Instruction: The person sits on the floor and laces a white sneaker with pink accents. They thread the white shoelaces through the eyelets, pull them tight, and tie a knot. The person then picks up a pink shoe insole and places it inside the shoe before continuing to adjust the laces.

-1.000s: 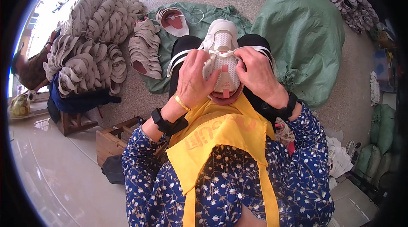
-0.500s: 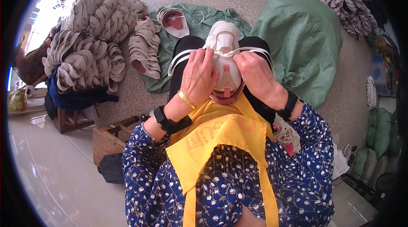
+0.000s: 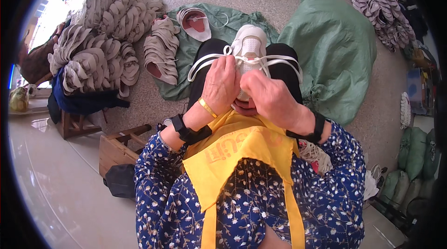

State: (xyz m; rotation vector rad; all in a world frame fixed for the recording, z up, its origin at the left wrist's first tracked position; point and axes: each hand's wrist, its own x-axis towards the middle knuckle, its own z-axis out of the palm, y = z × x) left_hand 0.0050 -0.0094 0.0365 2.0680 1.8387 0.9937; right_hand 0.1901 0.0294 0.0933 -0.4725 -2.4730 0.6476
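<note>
1. A large green sack (image 3: pixel 333 48) is seen lying on the floor just right of the white shoe (image 3: pixel 250 48)
2. Heaps of grey shoe uppers (image 3: pixel 100 39) are piled well left of the shoe
3. The shoe is held on the lap, toe pointing away
4. The left hand (image 3: pixel 222 83) and right hand (image 3: pixel 270 97) are set on it, fingers closed on white laces (image 3: pixel 279 60)

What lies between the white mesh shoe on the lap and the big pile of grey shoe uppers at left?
In the head view, a green sack spread flat, carrying a small stack of uppers.
</note>
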